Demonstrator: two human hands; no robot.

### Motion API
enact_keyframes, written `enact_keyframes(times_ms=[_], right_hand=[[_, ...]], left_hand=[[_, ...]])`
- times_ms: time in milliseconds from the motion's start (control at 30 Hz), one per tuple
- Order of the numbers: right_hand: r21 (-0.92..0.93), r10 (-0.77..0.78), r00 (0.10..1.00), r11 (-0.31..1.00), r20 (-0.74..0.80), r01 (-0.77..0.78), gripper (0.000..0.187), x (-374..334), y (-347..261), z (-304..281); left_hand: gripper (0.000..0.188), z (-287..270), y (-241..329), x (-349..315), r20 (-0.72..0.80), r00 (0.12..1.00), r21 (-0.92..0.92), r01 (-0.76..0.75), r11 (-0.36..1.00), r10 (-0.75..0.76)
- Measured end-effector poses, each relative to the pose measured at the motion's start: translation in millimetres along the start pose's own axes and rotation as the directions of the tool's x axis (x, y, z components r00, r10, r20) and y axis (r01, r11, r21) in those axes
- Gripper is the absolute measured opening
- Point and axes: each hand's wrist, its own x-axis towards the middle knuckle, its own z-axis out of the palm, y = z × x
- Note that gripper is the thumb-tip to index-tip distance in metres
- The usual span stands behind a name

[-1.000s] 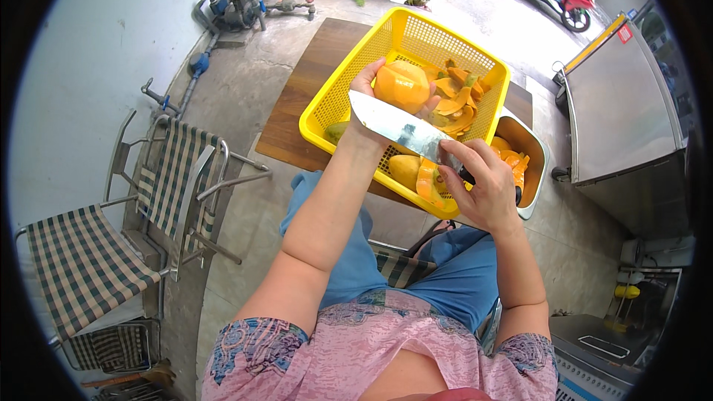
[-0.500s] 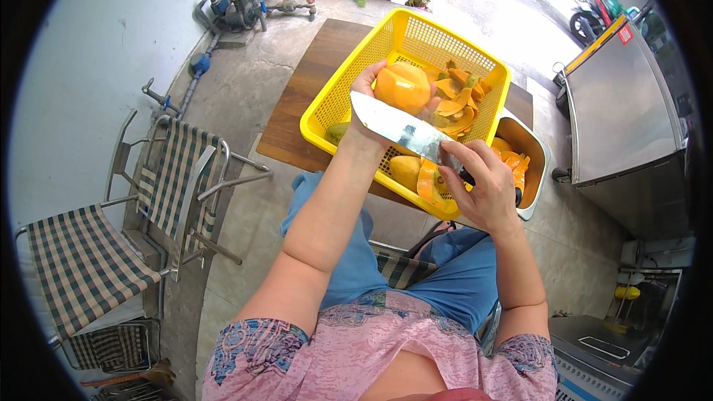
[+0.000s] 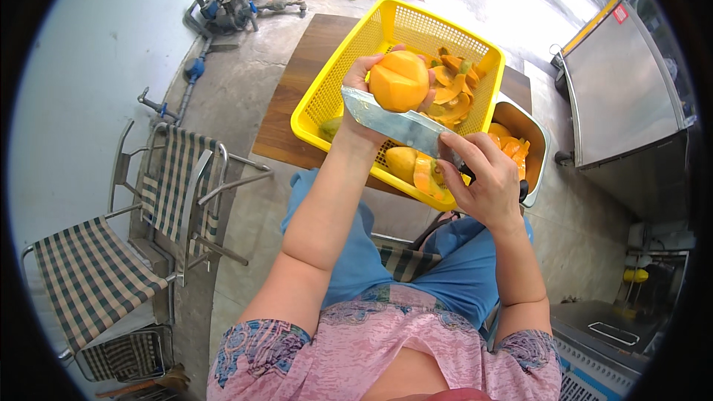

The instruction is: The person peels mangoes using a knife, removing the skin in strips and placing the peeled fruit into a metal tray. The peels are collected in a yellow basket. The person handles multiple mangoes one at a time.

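Note:
In the upper middle, my left hand (image 3: 359,73) cups a peeled orange fruit (image 3: 399,80), papaya-like with flat cut facets. My right hand (image 3: 486,178) grips a broad kitchen knife (image 3: 394,123) by its black handle, with fingers at the blade's base. The shiny blade slants across in front of the fruit and over my left wrist; whether it touches the fruit is unclear. Both hands are above a yellow perforated basket (image 3: 445,27). Inside it are orange peelings (image 3: 449,100), a yellow fruit (image 3: 401,163), a peeled strip (image 3: 428,177) and a greenish fruit (image 3: 330,129).
A metal container (image 3: 542,134) holding orange pieces (image 3: 512,150) stands right of the basket. Both rest on a wooden tabletop (image 3: 286,96). Checked folding chairs (image 3: 96,267) stand at left, a pump with pipes (image 3: 226,7) behind, and a steel cabinet (image 3: 624,82) at right.
The fruit has turned in my left hand, showing a rounder end. The blade has shifted slightly. In the background, the motorbike wheel appears in a different place.

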Motion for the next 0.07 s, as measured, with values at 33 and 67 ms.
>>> enact_keyframes(times_ms=[33,67], right_hand=[[-0.017,0.002,1.0,1.0,0.012,-0.001,0.034,-0.4,-0.3,-1.3],[-0.033,0.003,1.0,0.999,0.024,-0.003,0.036,2.3,-0.5,-1.1]], left_hand=[[0.046,-1.4,-4.1,2.9,0.005,1.0,0.027,0.016,1.0,-0.016],[0.048,-3.3,-8.7,6.9,0.01,0.999,0.053,0.031,0.998,-0.031]])
